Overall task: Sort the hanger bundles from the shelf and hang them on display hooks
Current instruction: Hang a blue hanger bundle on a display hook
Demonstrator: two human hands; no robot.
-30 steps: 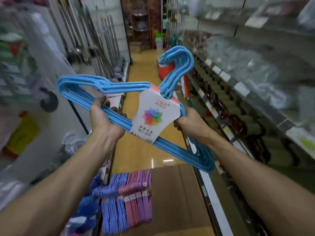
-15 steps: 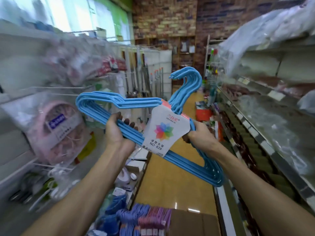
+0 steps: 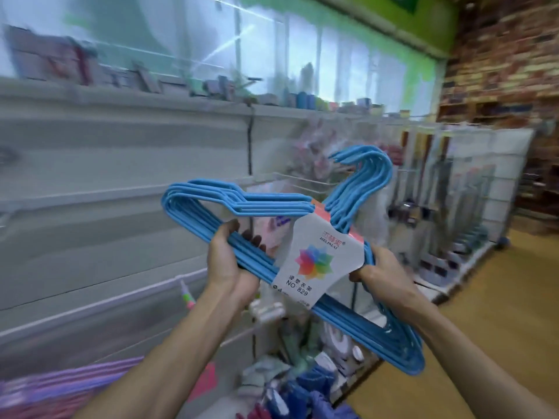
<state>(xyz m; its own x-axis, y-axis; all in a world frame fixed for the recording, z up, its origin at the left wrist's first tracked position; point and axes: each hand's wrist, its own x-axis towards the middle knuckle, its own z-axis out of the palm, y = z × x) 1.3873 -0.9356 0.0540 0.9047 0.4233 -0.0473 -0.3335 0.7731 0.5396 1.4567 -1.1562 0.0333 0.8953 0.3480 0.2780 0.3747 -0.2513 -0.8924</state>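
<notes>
A: Location: shop aisle, grey slatted shelving wall (image 3: pixel 121 164), blurred. Item: bundle of blue plastic-coated wire hangers (image 3: pixel 242 204) with white card label (image 3: pixel 314 261), held in mid-air before the shelving.

B: Grip: left hand (image 3: pixel 227 264) and right hand (image 3: pixel 381 273), fingers clamping the lower bars. Risks: bundle is tilting; hooks may be snagging wire pegs (image 3: pixel 302 182) or missing them.

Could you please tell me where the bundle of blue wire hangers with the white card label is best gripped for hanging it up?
Probably by the straight bottom bars of the bundle of blue wire hangers, from below, on either side of the white card label, as the left hand and right hand grip now. That leaves the bunched hooks at the top free.
</notes>
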